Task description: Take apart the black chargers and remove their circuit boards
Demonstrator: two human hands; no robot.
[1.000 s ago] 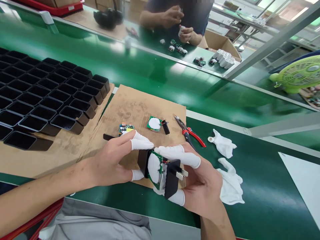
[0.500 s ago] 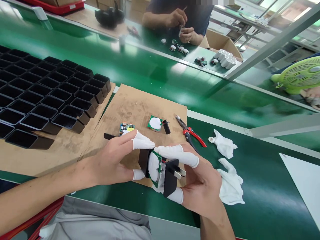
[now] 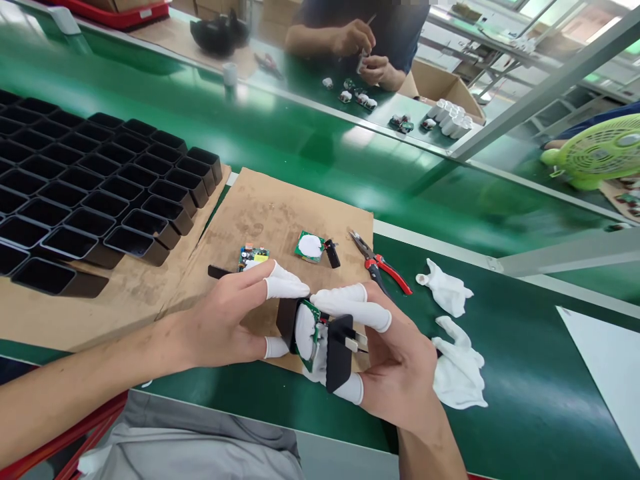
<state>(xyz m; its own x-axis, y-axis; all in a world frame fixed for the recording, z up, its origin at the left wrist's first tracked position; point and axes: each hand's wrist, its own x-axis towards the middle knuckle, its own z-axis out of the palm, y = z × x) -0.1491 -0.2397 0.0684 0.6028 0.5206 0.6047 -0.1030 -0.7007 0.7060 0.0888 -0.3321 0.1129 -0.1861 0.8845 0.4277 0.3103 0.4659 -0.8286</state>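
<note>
Both my hands wear white finger cots and meet over the near edge of a cardboard sheet (image 3: 280, 207). My left hand (image 3: 225, 323) pinches a black charger shell (image 3: 286, 321) between thumb and forefinger. My right hand (image 3: 395, 367) grips a black plug cover with two metal prongs (image 3: 343, 350). A green circuit board with a white pad (image 3: 306, 333) sits between the two black parts, partly inside the shell. The fingers of both hands are closed round these parts.
Two loose circuit boards (image 3: 253, 255) (image 3: 311, 247) and red-handled cutters (image 3: 383, 267) lie on the cardboard's far side. Black compartment trays (image 3: 100, 193) fill the left. White gloves (image 3: 453, 333) lie at the right. Across the green conveyor (image 3: 260, 133) another person's hands (image 3: 367, 57) handle small parts.
My right hand has pushed the plug cover slightly left, closer to the shell and board. The left hand has hardly moved. A small white cup on the far belt has drifted left.
</note>
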